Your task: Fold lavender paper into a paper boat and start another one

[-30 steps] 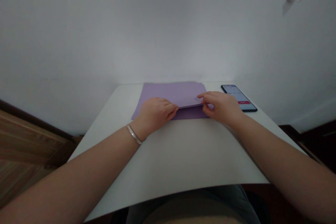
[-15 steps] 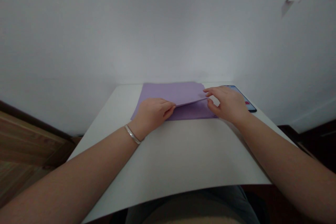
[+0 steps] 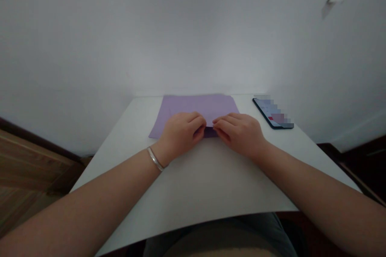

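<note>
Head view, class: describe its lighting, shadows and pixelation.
Head view: dim, soft light greys the white tabletop; head view: dark shadow lies at the edge of the purple paper sheet between left hand and right hand; head view: blocky pixelation covers part of the flat, dark-edged phone.

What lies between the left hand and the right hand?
In the head view, a short stretch of purple paper shows between the left hand and right hand: a raised edge with darker purple beneath.
</note>
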`<state>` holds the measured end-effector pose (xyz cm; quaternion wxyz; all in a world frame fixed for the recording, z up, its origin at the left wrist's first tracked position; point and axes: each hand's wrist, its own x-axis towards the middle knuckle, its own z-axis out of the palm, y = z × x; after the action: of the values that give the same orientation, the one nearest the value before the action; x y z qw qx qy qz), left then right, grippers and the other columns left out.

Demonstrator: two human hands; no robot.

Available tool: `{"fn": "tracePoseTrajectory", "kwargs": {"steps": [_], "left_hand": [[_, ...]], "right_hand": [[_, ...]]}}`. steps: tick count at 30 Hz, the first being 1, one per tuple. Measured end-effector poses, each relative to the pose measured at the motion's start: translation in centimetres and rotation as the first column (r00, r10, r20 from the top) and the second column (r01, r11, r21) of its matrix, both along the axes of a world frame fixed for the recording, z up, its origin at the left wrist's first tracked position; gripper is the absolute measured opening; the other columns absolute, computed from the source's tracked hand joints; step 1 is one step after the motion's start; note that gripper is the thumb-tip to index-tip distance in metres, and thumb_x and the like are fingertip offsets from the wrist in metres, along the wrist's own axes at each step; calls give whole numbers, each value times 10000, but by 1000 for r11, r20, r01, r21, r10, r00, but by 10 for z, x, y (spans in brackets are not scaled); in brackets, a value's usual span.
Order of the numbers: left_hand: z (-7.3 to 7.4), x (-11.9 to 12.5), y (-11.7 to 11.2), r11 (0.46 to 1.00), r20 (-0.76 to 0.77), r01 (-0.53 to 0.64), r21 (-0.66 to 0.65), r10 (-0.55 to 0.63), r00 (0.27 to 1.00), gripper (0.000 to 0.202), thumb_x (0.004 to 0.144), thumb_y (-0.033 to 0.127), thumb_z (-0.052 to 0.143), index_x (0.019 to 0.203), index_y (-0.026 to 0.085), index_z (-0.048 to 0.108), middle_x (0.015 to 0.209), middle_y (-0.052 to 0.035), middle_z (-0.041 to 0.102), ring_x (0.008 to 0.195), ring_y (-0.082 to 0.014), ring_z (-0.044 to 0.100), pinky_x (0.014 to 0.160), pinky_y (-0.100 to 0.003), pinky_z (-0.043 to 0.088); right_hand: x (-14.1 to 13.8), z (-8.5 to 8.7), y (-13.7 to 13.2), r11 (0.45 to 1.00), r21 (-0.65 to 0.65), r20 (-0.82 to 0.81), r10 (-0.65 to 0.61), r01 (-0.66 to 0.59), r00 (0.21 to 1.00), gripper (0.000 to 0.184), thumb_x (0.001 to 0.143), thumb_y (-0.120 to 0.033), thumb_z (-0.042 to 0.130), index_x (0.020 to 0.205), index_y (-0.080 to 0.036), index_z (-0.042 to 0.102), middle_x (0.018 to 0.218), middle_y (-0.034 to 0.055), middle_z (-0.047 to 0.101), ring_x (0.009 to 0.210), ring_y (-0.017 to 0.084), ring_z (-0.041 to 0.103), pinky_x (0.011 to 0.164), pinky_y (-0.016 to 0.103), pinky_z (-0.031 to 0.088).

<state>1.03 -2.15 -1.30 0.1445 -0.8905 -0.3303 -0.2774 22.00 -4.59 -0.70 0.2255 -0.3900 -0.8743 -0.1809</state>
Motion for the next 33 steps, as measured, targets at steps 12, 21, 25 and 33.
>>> {"fn": "tracePoseTrajectory", "kwargs": {"steps": [12,21,25,33], "left_hand": [[0,1,-1,993,-160,-93,80,104,982,92,802,159,508,762,167,591,747,-50,640,699,-198,586,667,-336,436],[0,-6,2,965,-261,-264,-9,252,932,98,798,166,515,762,164,606,757,-63,655,741,-234,624,678,-360,444],[-3,-10,2,951,-286,-309,-15,292,913,104,800,164,505,776,164,606,775,-66,655,761,-240,628,677,-362,444],[-10,-14,10,929,-192,-355,-107,331,924,124,802,176,488,830,146,605,848,-99,644,807,-245,607,721,-356,461]], "right_hand": [[5,-2,4,998,-38,5,56,-56,998,253,930,-247,438,881,-226,685,870,38,731,821,170,613,701,288,396],[27,-12,20,991,26,-82,136,-134,987,190,917,-242,483,876,-201,664,907,31,741,832,170,658,734,296,457],[34,-15,25,991,60,-120,125,-118,985,148,891,-200,506,866,-205,652,896,28,739,827,177,666,729,299,473],[40,-18,29,990,119,-195,91,-69,977,113,876,-211,544,848,-203,653,855,33,736,795,193,664,737,325,484]]}}
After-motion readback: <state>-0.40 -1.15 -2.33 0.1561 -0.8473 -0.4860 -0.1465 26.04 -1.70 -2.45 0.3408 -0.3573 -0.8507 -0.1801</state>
